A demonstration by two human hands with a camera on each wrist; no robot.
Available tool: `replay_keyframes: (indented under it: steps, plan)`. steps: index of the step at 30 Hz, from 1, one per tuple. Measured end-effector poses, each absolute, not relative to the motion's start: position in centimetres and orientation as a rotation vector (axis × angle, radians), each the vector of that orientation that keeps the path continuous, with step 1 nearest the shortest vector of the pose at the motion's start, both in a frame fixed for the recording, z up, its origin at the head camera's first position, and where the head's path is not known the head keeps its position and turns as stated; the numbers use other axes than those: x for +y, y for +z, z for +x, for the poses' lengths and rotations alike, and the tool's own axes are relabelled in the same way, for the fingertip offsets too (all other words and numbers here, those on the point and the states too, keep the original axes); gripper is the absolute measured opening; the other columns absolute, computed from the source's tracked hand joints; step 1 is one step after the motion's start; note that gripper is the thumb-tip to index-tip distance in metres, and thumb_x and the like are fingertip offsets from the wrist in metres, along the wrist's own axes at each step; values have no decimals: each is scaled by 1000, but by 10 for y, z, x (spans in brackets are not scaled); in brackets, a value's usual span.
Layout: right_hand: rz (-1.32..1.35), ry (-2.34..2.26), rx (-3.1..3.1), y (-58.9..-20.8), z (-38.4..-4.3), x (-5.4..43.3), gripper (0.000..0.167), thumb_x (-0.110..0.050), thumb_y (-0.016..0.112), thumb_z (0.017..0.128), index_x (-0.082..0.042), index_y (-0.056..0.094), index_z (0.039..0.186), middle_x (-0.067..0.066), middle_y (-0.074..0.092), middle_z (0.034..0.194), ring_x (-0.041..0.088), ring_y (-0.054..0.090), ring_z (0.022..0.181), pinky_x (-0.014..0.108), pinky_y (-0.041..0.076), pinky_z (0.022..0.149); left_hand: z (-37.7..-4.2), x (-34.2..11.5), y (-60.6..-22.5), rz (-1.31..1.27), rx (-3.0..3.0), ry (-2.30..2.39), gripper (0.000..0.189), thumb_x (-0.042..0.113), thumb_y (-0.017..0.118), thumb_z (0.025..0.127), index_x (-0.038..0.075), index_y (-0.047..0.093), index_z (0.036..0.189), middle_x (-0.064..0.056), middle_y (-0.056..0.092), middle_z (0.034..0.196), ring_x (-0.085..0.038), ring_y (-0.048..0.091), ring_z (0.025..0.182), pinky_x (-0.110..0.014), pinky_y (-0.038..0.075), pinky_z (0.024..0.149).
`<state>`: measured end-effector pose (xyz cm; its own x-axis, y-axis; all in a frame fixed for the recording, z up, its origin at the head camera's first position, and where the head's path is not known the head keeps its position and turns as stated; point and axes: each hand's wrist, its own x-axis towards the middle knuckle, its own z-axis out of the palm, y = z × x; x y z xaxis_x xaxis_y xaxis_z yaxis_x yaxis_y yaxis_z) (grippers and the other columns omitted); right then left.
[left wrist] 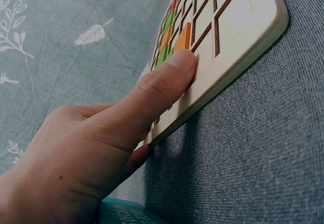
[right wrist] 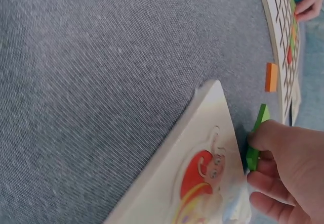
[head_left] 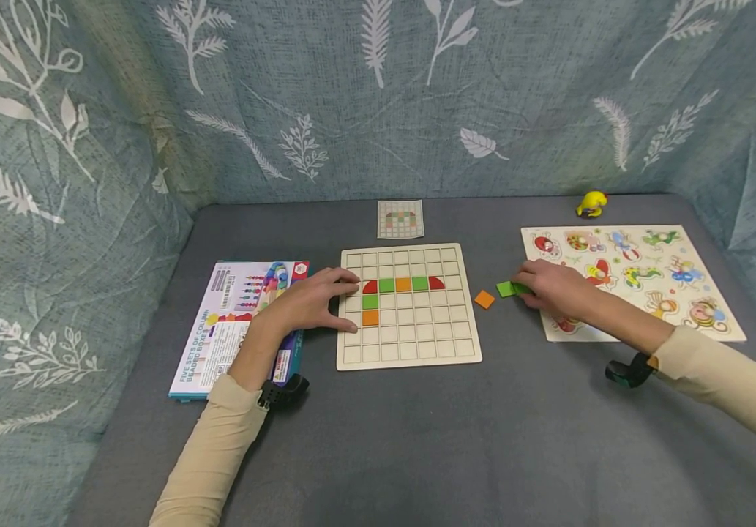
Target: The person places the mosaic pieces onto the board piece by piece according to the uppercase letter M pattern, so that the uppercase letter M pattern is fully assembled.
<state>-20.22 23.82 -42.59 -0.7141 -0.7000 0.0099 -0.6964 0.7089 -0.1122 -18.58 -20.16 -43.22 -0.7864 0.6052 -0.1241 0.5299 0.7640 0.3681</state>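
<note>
A wooden grid board (head_left: 410, 348) lies flat in the middle of the table, with red quarter-round, green and orange tiles in some of its cells. My left hand (head_left: 315, 300) rests at the board's left edge, thumb and fingers spread; the left wrist view shows the thumb on the board beside an orange tile (left wrist: 183, 36). On the right, my right hand (head_left: 552, 289) pinches a green square tile (right wrist: 252, 158) by the corner of the picture puzzle board (head_left: 621, 293). Another green tile (head_left: 505, 289) touches it, and a loose orange tile (head_left: 484, 299) lies closer to the grid.
Behind the grid board is a small pattern card (head_left: 400, 219). A printed box (head_left: 203, 359) lies under my left forearm. A yellow toy figure (head_left: 591, 204) stands at the back right. Patterned curtain (head_left: 417, 132) closes off the table's far side.
</note>
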Motion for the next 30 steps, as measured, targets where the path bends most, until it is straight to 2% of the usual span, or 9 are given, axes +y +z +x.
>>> replay_keyframes:
  steps: [7, 16, 23, 30]
  plan:
    - [-1339, -192, 2957, -421, -204, 237, 23, -10, 76, 81, -2, 70, 102, 9, 60, 93, 21, 59, 82, 36, 52, 66, -185, -201, -430, 906, 2736, 470, 80, 55, 77, 76, 7, 56, 137, -5, 48, 143, -24, 46, 131, -44, 44, 105]
    - [-1567, -409, 2941, -425, -201, 209, 21, -10, 76, 81, -3, 71, 101, 6, 60, 90, 13, 57, 71, 31, 49, 58, -185, -201, -431, 906, 2732, 448, 81, 55, 76, 76, 8, 55, 138, -5, 46, 145, -25, 45, 133, -45, 45, 103]
    - [-1680, -584, 2879, -428, -201, 180, 23, -8, 75, 81, -3, 70, 103, 7, 63, 92, 12, 57, 71, 30, 49, 60, -185, -201, -430, 921, 2735, 451, 80, 54, 77, 75, 8, 56, 137, -6, 47, 143, -25, 45, 132, -44, 45, 103]
    - [-1716, -595, 2829, -430, -202, 159, 20, -10, 77, 81, -7, 68, 98, 6, 64, 94, 14, 60, 76, 30, 52, 63, -185, -200, -430, 910, 2731, 450, 79, 55, 77, 76, 8, 56, 137, -5, 47, 143, -24, 45, 132, -44, 45, 103]
